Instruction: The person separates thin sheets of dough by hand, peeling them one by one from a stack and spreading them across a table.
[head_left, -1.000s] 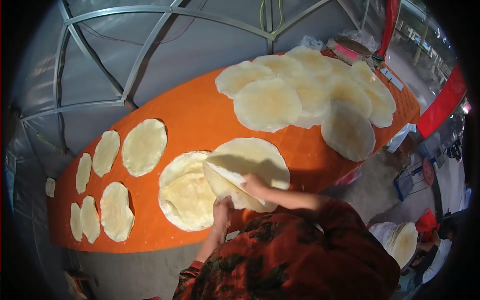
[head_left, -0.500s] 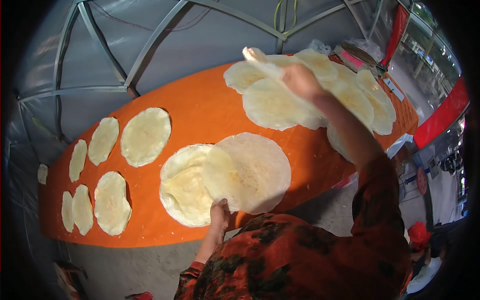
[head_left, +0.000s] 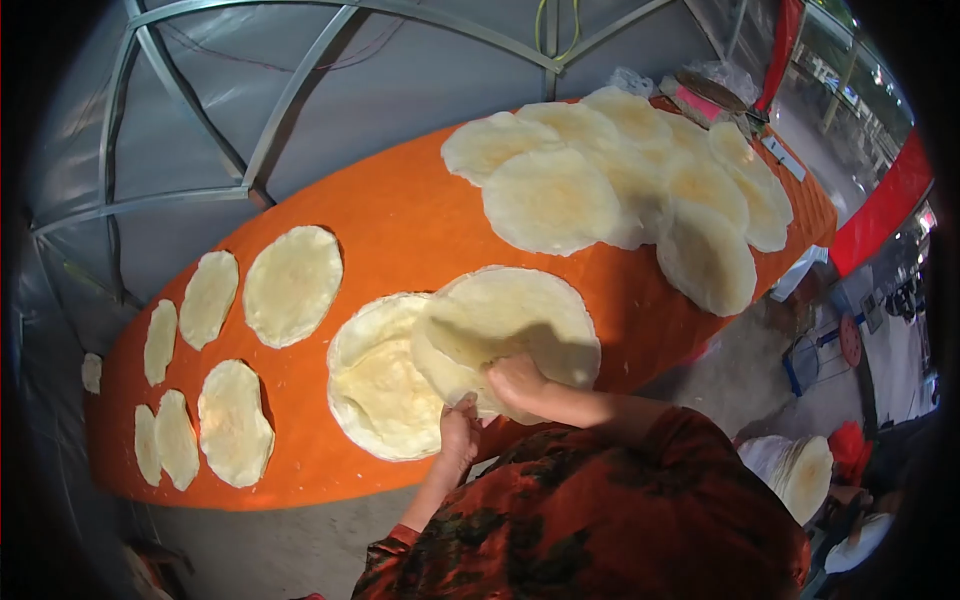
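My left hand (head_left: 460, 428) pinches the lower left edge of a thin round flatbread sheet (head_left: 510, 315) at the near edge of the orange table. My right hand (head_left: 517, 383) lies closed on the lower part of that sheet; what its fingers hold, if anything, is hidden. Partly beneath the sheet's left side, a thicker round flatbread (head_left: 375, 390) shows a sunken, creased middle. Farther off, several thin pale sheets (head_left: 550, 200) overlap one another.
On the left of the orange tablecloth (head_left: 310, 435) lie several separate flatbreads (head_left: 293, 286). Plastic bags and a round dark lid (head_left: 712, 90) sit at the far right corner. Metal frame bars (head_left: 290, 110) stand behind the table.
My right hand has come down from above the far overlapping sheets to the near sheet. The sheet it carried is no longer in the air. My left hand has stayed at the near edge.
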